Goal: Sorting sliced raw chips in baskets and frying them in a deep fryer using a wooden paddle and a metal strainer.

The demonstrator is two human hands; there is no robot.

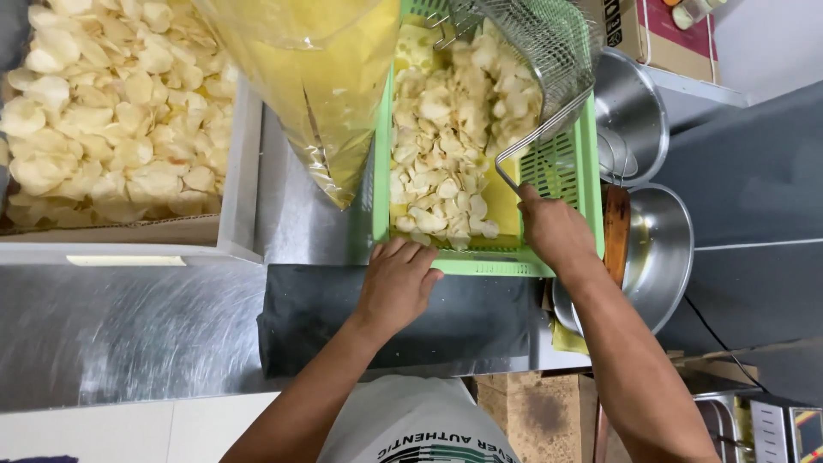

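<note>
A green plastic crate [590, 171] sits on the steel counter, filled with pale chips [446, 146]. My right hand [553, 227] grips the wire handle of a metal fry basket [540, 43], which is tipped over the crate's far right corner. At the crate's near left edge rests my left hand [399, 279], fingers curled over the rim. A large clear bag of yellow chips [317, 77] stands just left of the crate.
A white tray [240, 171] heaped with pale chips fills the left side. Two steel bowls [664, 249] and a wooden handle [615, 231] lie right of the crate. A dark cloth [463, 321] covers the counter's front edge.
</note>
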